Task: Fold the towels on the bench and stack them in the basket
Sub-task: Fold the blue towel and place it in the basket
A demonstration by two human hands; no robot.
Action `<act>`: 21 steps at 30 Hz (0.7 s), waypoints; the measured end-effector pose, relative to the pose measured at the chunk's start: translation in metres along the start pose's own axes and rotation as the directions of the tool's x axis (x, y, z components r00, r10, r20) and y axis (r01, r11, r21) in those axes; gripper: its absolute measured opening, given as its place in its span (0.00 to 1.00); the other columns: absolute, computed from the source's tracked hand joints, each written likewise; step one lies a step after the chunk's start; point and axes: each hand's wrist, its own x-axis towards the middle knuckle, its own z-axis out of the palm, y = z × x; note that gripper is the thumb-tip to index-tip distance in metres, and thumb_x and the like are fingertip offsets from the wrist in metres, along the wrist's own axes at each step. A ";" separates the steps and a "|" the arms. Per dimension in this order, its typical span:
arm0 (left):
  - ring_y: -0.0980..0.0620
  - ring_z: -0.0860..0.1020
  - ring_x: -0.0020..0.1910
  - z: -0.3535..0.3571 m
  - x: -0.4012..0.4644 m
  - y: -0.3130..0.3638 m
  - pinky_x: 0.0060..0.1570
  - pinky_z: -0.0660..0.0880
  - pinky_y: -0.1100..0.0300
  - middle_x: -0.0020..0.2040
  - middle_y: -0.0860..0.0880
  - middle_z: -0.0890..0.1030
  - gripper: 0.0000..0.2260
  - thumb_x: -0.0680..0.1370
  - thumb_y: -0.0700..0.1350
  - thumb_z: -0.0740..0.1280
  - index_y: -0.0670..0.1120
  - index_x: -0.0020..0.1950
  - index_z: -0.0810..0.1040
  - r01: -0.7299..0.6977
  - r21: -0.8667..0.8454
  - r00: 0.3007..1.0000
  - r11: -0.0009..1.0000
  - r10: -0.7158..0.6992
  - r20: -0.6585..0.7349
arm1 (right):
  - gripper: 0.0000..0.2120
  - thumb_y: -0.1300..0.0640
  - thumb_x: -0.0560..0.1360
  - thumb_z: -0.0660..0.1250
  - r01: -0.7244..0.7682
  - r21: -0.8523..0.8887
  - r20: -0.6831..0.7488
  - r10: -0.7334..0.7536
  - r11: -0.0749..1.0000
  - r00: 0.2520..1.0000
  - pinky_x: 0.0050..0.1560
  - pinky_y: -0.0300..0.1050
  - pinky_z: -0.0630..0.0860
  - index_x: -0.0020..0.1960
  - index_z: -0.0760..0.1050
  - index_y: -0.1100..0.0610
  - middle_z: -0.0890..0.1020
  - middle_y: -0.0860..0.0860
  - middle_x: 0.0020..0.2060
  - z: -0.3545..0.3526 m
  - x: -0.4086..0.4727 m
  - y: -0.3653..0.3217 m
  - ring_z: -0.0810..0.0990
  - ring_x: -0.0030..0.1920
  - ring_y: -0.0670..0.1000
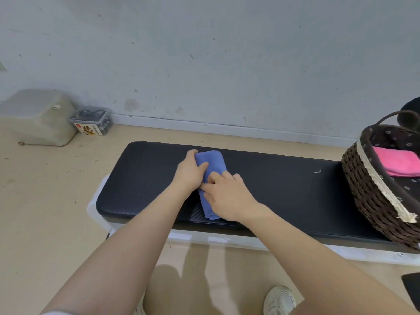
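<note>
While the long black table (pixel 284 185) runs from left to right across the view, the blue towel (pixel 210 162) lies across it, so its long axis goes from the far edge toward the near edge where the person stands. The towel is already folded to a narrow strip with several layers, and it sits a little left of the table's middle. The wicker basket (pixel 363 185) stands on the right end of the table, well apart from the towel, and a folded pink towel (pixel 397 161) is already inside it.

From this the judgement is that the next fold must bring one short end over the other, along the long axis, and afterwards the towel must travel to the right. The right hand (pixel 227 196) is on the basket side, so it is the nearer one for that carry.

Both hands are on the towel. The left hand (pixel 191 171) is at the far half, on the towel's left edge: its thumb lies on top of the cloth and its fingers curl around the far left edge, so its grip pinches the towel. The right hand covers the near half with fingers stretched and a little spread, flat on the cloth; it seems to press, not to hold. A thin ring (pixel 216 178) is on one finger.
</note>
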 end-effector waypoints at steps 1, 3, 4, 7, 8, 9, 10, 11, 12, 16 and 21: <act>0.46 0.70 0.65 0.000 0.003 0.001 0.57 0.67 0.58 0.70 0.43 0.68 0.23 0.80 0.44 0.60 0.47 0.74 0.58 -0.023 0.043 1.000 0.999 0.022 0.009 | 0.16 0.54 0.82 0.50 -0.024 0.044 -0.013 0.024 0.999 1.000 0.50 0.48 0.62 0.64 0.72 0.49 0.72 0.50 0.55 0.001 0.000 0.003 0.63 0.48 0.52; 0.45 0.68 0.68 0.000 0.008 0.001 0.61 0.66 0.57 0.71 0.42 0.67 0.23 0.80 0.42 0.59 0.47 0.74 0.59 -0.072 0.131 0.997 0.989 0.068 0.035 | 0.12 0.52 0.80 0.55 -0.169 0.225 -0.092 0.194 0.960 0.977 0.54 0.48 0.64 0.59 0.75 0.49 0.72 0.50 0.55 0.006 0.001 0.010 0.67 0.53 0.53; 0.44 0.67 0.68 0.000 0.011 -0.001 0.62 0.65 0.56 0.71 0.42 0.66 0.22 0.80 0.42 0.59 0.47 0.74 0.61 -0.091 0.186 0.995 0.978 0.082 0.052 | 0.10 0.50 0.78 0.60 -0.253 0.316 -0.137 0.308 0.914 0.941 0.54 0.47 0.67 0.58 0.73 0.50 0.71 0.51 0.56 0.009 0.001 0.013 0.68 0.56 0.54; 0.43 0.60 0.72 -0.002 0.019 -0.008 0.70 0.60 0.51 0.76 0.46 0.58 0.23 0.80 0.44 0.58 0.48 0.76 0.58 -0.116 0.313 0.988 0.943 0.077 0.134 | 0.30 0.44 0.70 0.70 -0.485 0.567 0.046 0.563 0.666 0.825 0.57 0.52 0.72 0.65 0.63 0.54 0.69 0.52 0.60 0.016 -0.004 0.019 0.69 0.61 0.55; 0.45 0.58 0.74 -0.003 0.021 -0.009 0.72 0.57 0.50 0.76 0.47 0.57 0.24 0.81 0.44 0.58 0.48 0.76 0.55 -0.121 0.306 0.982 0.944 0.070 0.173 | 0.34 0.41 0.68 0.71 -0.540 0.590 0.145 0.579 0.601 0.802 0.59 0.53 0.72 0.66 0.62 0.55 0.70 0.52 0.60 0.018 -0.005 0.022 0.70 0.62 0.56; 0.47 0.57 0.75 -0.006 0.022 -0.010 0.73 0.56 0.52 0.77 0.48 0.57 0.25 0.81 0.44 0.58 0.47 0.77 0.53 -0.129 0.290 0.976 0.948 0.068 0.209 | 0.34 0.39 0.67 0.70 -0.578 0.577 0.222 0.570 0.577 0.791 0.59 0.54 0.73 0.64 0.63 0.55 0.73 0.51 0.58 0.020 -0.005 0.025 0.72 0.61 0.56; 0.48 0.57 0.75 -0.008 0.022 -0.009 0.73 0.55 0.55 0.77 0.48 0.57 0.25 0.81 0.43 0.57 0.46 0.77 0.53 -0.141 0.280 0.969 0.950 0.074 0.237 | 0.32 0.37 0.65 0.70 -0.595 0.565 0.273 0.551 0.572 0.789 0.59 0.55 0.73 0.61 0.66 0.55 0.76 0.50 0.56 0.022 -0.004 0.027 0.73 0.59 0.56; 0.49 0.57 0.75 -0.011 0.022 -0.009 0.72 0.54 0.58 0.77 0.48 0.57 0.26 0.81 0.43 0.58 0.46 0.77 0.52 -0.153 0.272 0.963 0.950 0.082 0.256 | 0.30 0.37 0.64 0.70 -0.597 0.570 0.299 0.535 0.564 0.790 0.59 0.55 0.73 0.57 0.68 0.54 0.77 0.50 0.53 0.024 -0.003 0.028 0.74 0.58 0.55; 0.50 0.57 0.75 -0.014 0.021 -0.009 0.71 0.54 0.59 0.77 0.49 0.57 0.26 0.81 0.42 0.58 0.46 0.77 0.52 -0.170 0.259 0.957 0.951 0.097 0.272 | 0.28 0.38 0.64 0.70 -0.589 0.586 0.311 0.517 0.556 0.798 0.59 0.55 0.73 0.55 0.69 0.54 0.77 0.50 0.52 0.024 -0.003 0.026 0.74 0.58 0.55; 0.53 0.59 0.74 -0.027 0.013 -0.006 0.66 0.58 0.65 0.77 0.55 0.55 0.34 0.79 0.38 0.60 0.56 0.77 0.44 -0.259 0.190 0.888 0.947 0.156 0.432 | 0.20 0.50 0.65 0.72 -0.490 0.694 0.297 0.410 0.528 0.862 0.52 0.50 0.76 0.53 0.70 0.55 0.78 0.51 0.48 0.019 -0.009 0.030 0.76 0.50 0.54; 0.59 0.60 0.71 -0.032 -0.010 0.011 0.65 0.62 0.63 0.74 0.62 0.57 0.45 0.71 0.40 0.71 0.62 0.75 0.44 -0.379 0.179 0.773 0.908 0.204 0.600 | 0.18 0.65 0.65 0.71 -0.295 0.754 0.215 0.204 0.587 0.955 0.47 0.42 0.74 0.51 0.76 0.50 0.78 0.45 0.49 -0.015 -0.052 0.069 0.76 0.47 0.48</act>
